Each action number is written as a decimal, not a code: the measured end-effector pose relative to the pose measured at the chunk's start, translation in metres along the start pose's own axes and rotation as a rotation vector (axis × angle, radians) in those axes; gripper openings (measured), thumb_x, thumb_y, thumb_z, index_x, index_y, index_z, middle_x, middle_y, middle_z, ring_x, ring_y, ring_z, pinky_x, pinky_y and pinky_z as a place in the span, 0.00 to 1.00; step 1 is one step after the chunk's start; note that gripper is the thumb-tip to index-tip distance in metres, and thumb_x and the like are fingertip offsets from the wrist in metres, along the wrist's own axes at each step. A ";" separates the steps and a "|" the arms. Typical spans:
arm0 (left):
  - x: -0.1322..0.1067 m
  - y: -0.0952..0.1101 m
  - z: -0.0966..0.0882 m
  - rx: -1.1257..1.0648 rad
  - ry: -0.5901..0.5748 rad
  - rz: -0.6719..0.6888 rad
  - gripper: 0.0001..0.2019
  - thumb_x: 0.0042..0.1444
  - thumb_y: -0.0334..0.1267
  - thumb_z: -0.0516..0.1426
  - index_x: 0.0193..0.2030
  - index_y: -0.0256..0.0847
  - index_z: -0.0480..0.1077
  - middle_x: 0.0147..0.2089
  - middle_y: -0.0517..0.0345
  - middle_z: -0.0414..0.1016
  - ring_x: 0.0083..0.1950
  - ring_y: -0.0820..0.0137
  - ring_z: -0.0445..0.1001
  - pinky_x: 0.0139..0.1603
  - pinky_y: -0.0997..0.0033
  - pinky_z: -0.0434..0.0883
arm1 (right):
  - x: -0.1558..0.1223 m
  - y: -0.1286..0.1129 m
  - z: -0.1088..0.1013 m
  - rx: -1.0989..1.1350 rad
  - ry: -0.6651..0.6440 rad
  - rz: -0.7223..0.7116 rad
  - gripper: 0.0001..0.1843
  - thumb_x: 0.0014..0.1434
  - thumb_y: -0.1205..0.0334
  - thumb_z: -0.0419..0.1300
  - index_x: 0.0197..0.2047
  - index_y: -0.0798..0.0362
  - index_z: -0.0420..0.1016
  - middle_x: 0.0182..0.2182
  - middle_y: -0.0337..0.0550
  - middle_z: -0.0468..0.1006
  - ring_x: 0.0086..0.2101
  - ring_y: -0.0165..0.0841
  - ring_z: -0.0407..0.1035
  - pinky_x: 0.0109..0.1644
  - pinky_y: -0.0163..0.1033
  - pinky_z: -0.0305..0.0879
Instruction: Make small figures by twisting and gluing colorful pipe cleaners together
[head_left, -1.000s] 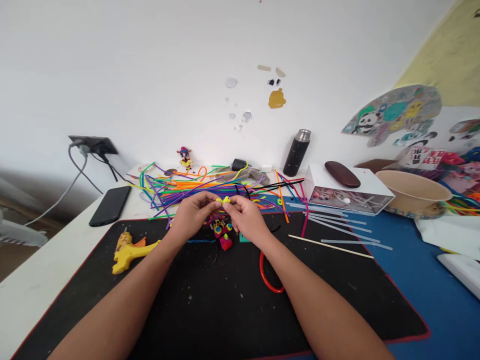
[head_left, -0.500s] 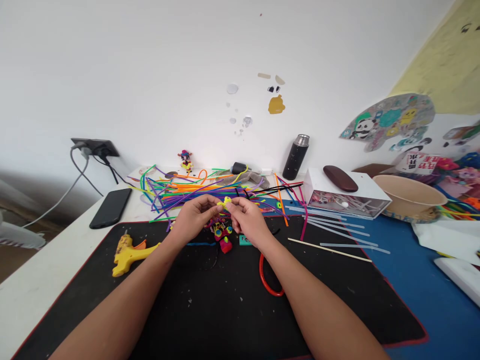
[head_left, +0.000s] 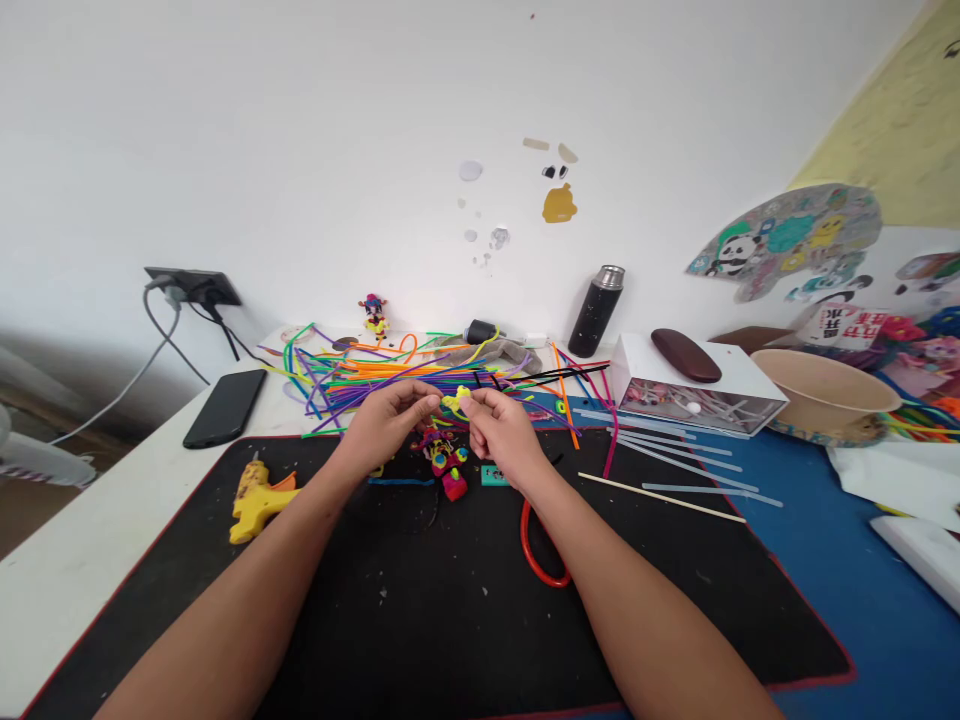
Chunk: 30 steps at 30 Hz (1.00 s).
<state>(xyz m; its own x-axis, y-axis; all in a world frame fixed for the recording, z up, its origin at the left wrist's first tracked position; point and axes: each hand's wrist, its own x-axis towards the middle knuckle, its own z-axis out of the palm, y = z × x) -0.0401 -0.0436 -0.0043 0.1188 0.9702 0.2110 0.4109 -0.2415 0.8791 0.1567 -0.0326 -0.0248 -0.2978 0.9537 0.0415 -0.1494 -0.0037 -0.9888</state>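
Observation:
My left hand [head_left: 386, 425] and my right hand [head_left: 504, 432] meet above the black mat [head_left: 420, 610], fingertips pinched together on a small yellow pipe-cleaner piece [head_left: 455, 399]. Just below the hands a small multicoloured pipe-cleaner figure [head_left: 446, 465] lies on the mat. Behind them spreads a pile of coloured pipe cleaners [head_left: 390, 378]. A red loop [head_left: 541, 555] lies on the mat under my right forearm.
A yellow glue gun [head_left: 256, 496] lies left on the mat, a black phone [head_left: 225, 407] beyond it. A black flask [head_left: 595, 312], a white box [head_left: 694, 390] with a brown case, clear glue sticks [head_left: 675, 455], a wooden stick [head_left: 660, 497] and a paper bowl [head_left: 821, 395] stand right.
Both hands stay pinched on the yellow piece. My right hand has shifted slightly and the piece sits a little higher between the fingertips. The view has moved a bit.

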 end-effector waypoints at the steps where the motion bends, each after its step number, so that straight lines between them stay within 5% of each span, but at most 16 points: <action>1: 0.001 -0.002 -0.003 0.064 0.008 0.002 0.22 0.60 0.59 0.60 0.44 0.40 0.78 0.37 0.53 0.83 0.36 0.63 0.78 0.38 0.67 0.73 | 0.000 0.000 0.000 0.016 0.007 0.004 0.22 0.59 0.40 0.66 0.38 0.51 0.70 0.14 0.25 0.62 0.13 0.24 0.56 0.18 0.32 0.48; 7: 0.004 -0.019 -0.011 0.542 -0.035 0.042 0.16 0.62 0.52 0.59 0.32 0.44 0.80 0.32 0.53 0.82 0.32 0.61 0.75 0.32 0.66 0.64 | -0.001 -0.002 0.001 0.015 0.018 0.016 0.22 0.58 0.40 0.67 0.36 0.50 0.69 0.14 0.25 0.61 0.13 0.24 0.56 0.18 0.32 0.47; 12: 0.001 -0.024 -0.007 0.717 -0.087 0.076 0.21 0.62 0.56 0.59 0.25 0.46 0.79 0.29 0.49 0.81 0.34 0.57 0.75 0.33 0.64 0.61 | -0.003 -0.001 0.003 -0.009 -0.001 0.014 0.23 0.57 0.40 0.68 0.36 0.50 0.70 0.14 0.25 0.61 0.14 0.25 0.56 0.18 0.32 0.47; 21: -0.002 -0.020 0.005 0.671 -0.108 0.139 0.23 0.60 0.60 0.60 0.24 0.44 0.78 0.28 0.48 0.78 0.34 0.58 0.73 0.39 0.61 0.64 | -0.005 -0.003 0.006 -0.067 -0.017 0.007 0.24 0.58 0.38 0.67 0.37 0.51 0.71 0.16 0.27 0.64 0.14 0.25 0.57 0.19 0.33 0.52; 30: -0.004 -0.006 0.008 0.516 -0.038 0.086 0.17 0.57 0.54 0.63 0.29 0.44 0.73 0.30 0.53 0.77 0.34 0.60 0.72 0.33 0.65 0.62 | -0.004 -0.003 0.006 -0.090 -0.022 -0.011 0.22 0.60 0.40 0.66 0.36 0.50 0.71 0.16 0.28 0.65 0.14 0.26 0.57 0.20 0.34 0.53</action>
<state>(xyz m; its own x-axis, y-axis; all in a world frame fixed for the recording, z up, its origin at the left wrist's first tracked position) -0.0359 -0.0458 -0.0137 0.2007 0.9475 0.2491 0.7891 -0.3070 0.5320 0.1529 -0.0381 -0.0209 -0.3172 0.9468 0.0548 -0.0675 0.0351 -0.9971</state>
